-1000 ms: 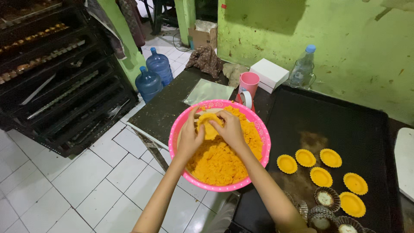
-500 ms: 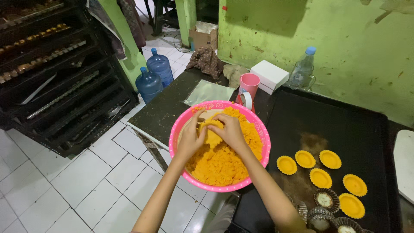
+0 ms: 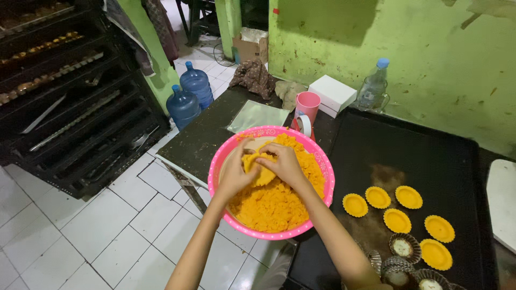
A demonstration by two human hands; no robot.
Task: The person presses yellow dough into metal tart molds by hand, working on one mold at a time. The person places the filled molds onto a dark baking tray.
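Both hands, the left hand (image 3: 235,174) and right hand (image 3: 285,164), close their grip on a lump of crumbly orange dough (image 3: 258,169) above the round pink plastic bowl (image 3: 322,166), where loose pinching could crumble it back into the bowl below.

The tart tins (image 3: 400,268) are cut off at the bottom edge; rack trays' (image 3: 43,48) contents blurred.

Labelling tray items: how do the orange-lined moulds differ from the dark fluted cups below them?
The orange-lined moulds look flat and open, fully coated in orange dough; the dark fluted cups show bare crimped metal walls with a pale filling inside. The moulds number six, spread in loose rows; the cups cluster at the tray's near edge, partly cut off by the frame. Both are small, round and sit on the black tray.
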